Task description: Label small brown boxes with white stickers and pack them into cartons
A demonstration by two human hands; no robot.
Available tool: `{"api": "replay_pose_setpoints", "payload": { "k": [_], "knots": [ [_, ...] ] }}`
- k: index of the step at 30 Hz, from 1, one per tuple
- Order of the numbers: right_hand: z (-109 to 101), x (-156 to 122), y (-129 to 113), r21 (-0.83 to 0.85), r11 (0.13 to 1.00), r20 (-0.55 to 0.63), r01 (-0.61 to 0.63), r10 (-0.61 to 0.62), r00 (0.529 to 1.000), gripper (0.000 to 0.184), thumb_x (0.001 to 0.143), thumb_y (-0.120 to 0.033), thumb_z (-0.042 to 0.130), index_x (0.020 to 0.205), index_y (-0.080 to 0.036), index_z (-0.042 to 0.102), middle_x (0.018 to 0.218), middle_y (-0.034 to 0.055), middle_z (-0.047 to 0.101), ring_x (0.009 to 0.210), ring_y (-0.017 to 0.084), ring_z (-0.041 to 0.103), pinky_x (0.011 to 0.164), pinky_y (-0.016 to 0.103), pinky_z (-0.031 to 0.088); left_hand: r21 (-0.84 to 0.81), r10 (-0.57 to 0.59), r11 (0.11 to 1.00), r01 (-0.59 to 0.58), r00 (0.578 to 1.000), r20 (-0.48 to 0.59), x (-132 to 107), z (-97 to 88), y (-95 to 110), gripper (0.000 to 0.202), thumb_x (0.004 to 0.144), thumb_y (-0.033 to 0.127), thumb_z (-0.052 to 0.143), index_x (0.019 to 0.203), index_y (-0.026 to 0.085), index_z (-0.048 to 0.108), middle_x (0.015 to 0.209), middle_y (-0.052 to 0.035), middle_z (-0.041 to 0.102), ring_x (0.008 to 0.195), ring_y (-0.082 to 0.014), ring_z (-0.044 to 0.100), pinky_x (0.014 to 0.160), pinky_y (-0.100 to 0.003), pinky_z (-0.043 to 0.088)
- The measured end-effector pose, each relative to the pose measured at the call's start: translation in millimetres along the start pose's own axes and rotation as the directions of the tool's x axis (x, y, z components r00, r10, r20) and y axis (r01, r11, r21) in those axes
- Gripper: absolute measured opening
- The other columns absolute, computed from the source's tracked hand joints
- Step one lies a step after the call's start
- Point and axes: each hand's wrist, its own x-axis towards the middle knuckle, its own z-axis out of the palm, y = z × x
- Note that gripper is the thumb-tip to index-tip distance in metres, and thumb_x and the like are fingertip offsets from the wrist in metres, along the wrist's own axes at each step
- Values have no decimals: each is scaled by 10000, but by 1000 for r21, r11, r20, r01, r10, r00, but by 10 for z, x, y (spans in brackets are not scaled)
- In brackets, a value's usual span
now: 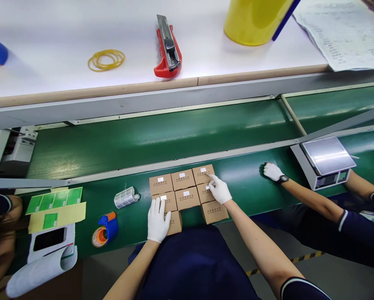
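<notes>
Several small brown cardboard boxes (187,197) with printed text sit together in rows on the green work surface, and white labels show on most of them. My left hand (158,221), in a white glove, rests with fingers stretched over the boxes on the left side, partly covering a front box (175,223). My right hand (219,190), gloved too, reaches over the right column. Its index finger extends to the top right box (203,171), near the label, and its palm hides part of the box below. Neither hand grips anything visible.
A label roll (126,198) and a blue tape dispenser (110,227) lie left. Beyond them are green label sheets (55,200) and a phone (50,239). A co-worker's gloved hand (272,171) is near a scale (328,156). A red utility knife (169,50) and rubber bands (106,60) lie on the shelf.
</notes>
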Motion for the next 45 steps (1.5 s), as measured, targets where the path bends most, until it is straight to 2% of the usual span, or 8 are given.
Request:
{"api": "replay_pose_setpoints", "payload": {
  "k": [6, 10, 12, 15, 18, 21, 26, 45],
  "knots": [
    [117, 3, -47, -201, 979, -6, -8, 7, 1000, 593, 913, -194, 502, 1498, -294, 505, 932, 22, 642, 832, 200, 617, 777, 310, 498, -9, 5, 1000, -5, 1000, -6, -6, 26, -22, 706, 1027, 357, 509, 1663, 158, 274, 1695, -197, 317, 1573, -416, 257, 1225, -590, 342],
    [-37, -83, 53, -330, 925, -222, -189, 118, 968, 654, 863, -345, 663, 1493, -286, 499, 1211, 122, 583, 970, 271, 612, 770, 348, 497, -22, -1, 1000, 0, 1000, -6, 0, 47, -33, 695, 1022, 366, 511, 1654, 166, 306, 1692, -191, 326, 1567, -431, 264, 1207, -608, 359],
    [-164, -211, 140, -283, 933, -281, -222, 140, 949, 488, 883, -362, 621, 1349, -219, 599, 1247, 159, 567, 1045, 301, 597, 850, 386, 498, -31, -1, 1000, 0, 1000, -9, 5, 48, -31, 686, 1021, 366, 511, 1648, 163, 321, 1691, -192, 328, 1565, -434, 266, 1205, -609, 361],
    [-272, -492, 228, -197, 966, -194, -165, 126, 973, 227, 947, -341, 485, 1017, -210, 657, 1068, 116, 647, 963, 264, 617, 883, 372, 489, -35, 4, 999, -5, 1000, -12, 9, 37, -20, 675, 1024, 364, 505, 1640, 148, 333, 1690, -201, 324, 1570, -429, 255, 1218, -602, 343],
    [-224, -758, 236, -142, 982, -59, -126, 119, 991, 211, 954, -350, 472, 833, -242, 606, 831, 21, 665, 789, 205, 622, 775, 300, 484, -31, 8, 999, -9, 1000, -9, 11, 19, -7, 660, 1029, 361, 499, 1631, 140, 345, 1686, -205, 329, 1576, -429, 237, 1221, -599, 337],
    [-108, -893, 226, -111, 987, 13, -120, 122, 992, 219, 930, -338, 501, 751, -244, 586, 755, -8, 658, 729, 185, 611, 716, 273, 455, -35, 5, 999, -6, 1000, -14, 13, 4, 4, 649, 1027, 356, 500, 1625, 147, 357, 1687, -195, 331, 1577, -423, 235, 1229, -589, 331],
    [-15, -884, 257, -116, 985, 49, -129, 135, 990, 217, 902, -286, 516, 707, -235, 596, 749, 1, 672, 725, 181, 592, 698, 264, 415, -42, 2, 999, -3, 1000, -15, 14, 1, 9, 668, 1017, 355, 506, 1627, 129, 352, 1688, -202, 326, 1575, -428, 238, 1229, -595, 333],
    [17, -807, 197, -315, 935, 77, -166, 199, 977, 171, 929, -182, 568, 787, -212, 658, 847, 41, 705, 791, 178, 613, 722, 261, 406, -10, 8, 1000, -9, 1000, -17, 18, -10, 24, 635, 1030, 359, 477, 1603, 102, 383, 1669, -225, 345, 1568, -436, 244, 1212, -586, 353]
  ]
}}
